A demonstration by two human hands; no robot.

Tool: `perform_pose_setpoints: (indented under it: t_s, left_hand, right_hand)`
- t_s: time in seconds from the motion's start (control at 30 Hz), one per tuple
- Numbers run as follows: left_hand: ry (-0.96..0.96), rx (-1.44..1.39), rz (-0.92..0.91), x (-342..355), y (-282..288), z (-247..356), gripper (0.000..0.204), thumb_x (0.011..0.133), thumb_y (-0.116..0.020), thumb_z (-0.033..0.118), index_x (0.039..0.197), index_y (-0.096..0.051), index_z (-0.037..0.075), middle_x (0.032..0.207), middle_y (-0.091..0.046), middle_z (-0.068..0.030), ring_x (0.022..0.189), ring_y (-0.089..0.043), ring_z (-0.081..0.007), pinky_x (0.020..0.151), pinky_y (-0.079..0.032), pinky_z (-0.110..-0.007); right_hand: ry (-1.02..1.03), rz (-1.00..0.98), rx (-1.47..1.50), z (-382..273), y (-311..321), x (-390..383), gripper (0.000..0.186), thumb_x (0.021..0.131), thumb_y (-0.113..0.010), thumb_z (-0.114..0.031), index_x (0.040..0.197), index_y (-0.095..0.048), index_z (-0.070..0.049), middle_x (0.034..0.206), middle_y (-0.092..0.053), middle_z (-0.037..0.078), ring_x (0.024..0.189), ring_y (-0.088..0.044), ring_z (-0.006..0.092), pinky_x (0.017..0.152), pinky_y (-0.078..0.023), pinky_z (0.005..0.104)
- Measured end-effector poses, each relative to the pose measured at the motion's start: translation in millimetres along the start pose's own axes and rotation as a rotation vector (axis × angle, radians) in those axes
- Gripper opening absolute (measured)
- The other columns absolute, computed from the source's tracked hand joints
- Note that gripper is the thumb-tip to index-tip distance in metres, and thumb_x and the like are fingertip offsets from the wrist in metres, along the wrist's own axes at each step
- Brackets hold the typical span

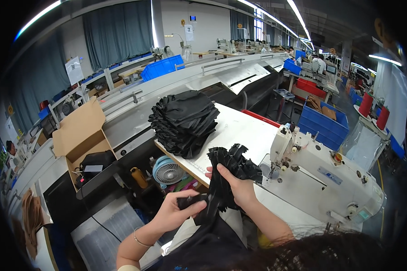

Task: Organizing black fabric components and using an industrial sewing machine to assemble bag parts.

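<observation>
A bundle of narrow black fabric strips (233,167) is held over the near edge of the white sewing table (248,131). My right hand (237,185) grips the bundle around its middle, with the strip ends fanning upward. My left hand (178,210) pinches the lower end of the same bundle. Behind them a tall stack of folded black fabric pieces (183,122) rests on the table. A white sewing machine (321,174) stands to the right of my hands.
An open cardboard box (83,135) holding a black item sits at the left. A small teal fan (167,171) and a yellow bottle (139,177) lie under the table. Blue bins (323,124) stand at the right, with red thread cones (374,110) beyond.
</observation>
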State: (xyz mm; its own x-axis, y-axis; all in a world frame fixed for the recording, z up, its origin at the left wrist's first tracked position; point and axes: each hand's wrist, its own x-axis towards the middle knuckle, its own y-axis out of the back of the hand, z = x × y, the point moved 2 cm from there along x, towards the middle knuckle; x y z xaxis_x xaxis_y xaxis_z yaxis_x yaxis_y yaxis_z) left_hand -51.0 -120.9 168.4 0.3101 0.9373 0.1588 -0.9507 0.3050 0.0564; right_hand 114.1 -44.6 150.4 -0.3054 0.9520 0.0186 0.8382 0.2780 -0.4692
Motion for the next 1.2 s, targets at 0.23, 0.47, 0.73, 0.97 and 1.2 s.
perform_pose_setpoints:
  t_s: [0.23,0.47,0.73,0.97,1.2]
  left_hand:
    - [-0.198,0.046,0.295,40.2,-5.5,-4.0,0.010,0.084,-0.064,0.008,0.087,-0.062,-0.001,0.056,-0.053,0.0027,0.052,-0.047,-0.0017,0.048,-0.034,-0.018]
    - [-0.338,0.157,0.449,43.9,5.4,-19.1,0.010,0.083,-0.064,0.007,0.086,-0.060,-0.002,0.082,-0.052,-0.0011,0.057,-0.048,-0.0053,0.052,-0.038,-0.021]
    - [0.219,-0.041,0.011,37.0,60.4,-4.7,0.017,0.089,-0.050,0.008,0.093,-0.062,-0.003,0.070,-0.049,0.0019,0.057,-0.036,-0.0031,0.049,-0.028,-0.020]
    - [0.313,-0.453,-0.385,63.7,25.1,21.8,0.038,0.095,-0.039,0.020,0.117,-0.052,-0.008,0.083,-0.054,-0.0061,0.079,-0.055,-0.0156,0.078,-0.044,-0.028]
    - [-0.170,0.414,-0.162,135.9,6.0,3.2,0.010,0.086,-0.060,0.006,0.087,-0.062,-0.003,0.086,-0.052,-0.0022,0.080,-0.053,-0.0112,0.072,-0.042,-0.023]
  right_hand:
    - [-0.070,0.284,-0.616,7.6,-2.5,-28.2,0.028,0.090,-0.058,-0.024,0.107,-0.063,-0.003,0.102,-0.063,0.004,0.090,-0.058,0.0110,0.078,-0.046,0.0246]
    - [0.191,0.026,-0.448,16.7,-10.4,-24.8,0.033,0.091,-0.053,-0.025,0.115,-0.058,-0.004,0.108,-0.061,0.008,0.099,-0.056,0.0139,0.085,-0.042,0.0249]
    - [-0.008,0.053,-0.273,8.0,25.3,13.8,0.025,0.084,-0.061,-0.007,0.107,-0.058,0.004,0.095,-0.065,0.012,0.086,-0.063,0.0183,0.077,-0.052,0.0291]
    - [-0.018,0.030,0.005,4.8,42.6,50.0,0.026,0.085,-0.061,-0.008,0.108,-0.057,0.003,0.093,-0.064,0.014,0.086,-0.064,0.0220,0.076,-0.054,0.0325]
    - [-0.091,0.118,-0.066,-2.3,55.7,52.2,0.025,0.085,-0.064,-0.010,0.107,-0.060,0.000,0.100,-0.063,0.006,0.091,-0.059,0.0139,0.080,-0.048,0.0264]
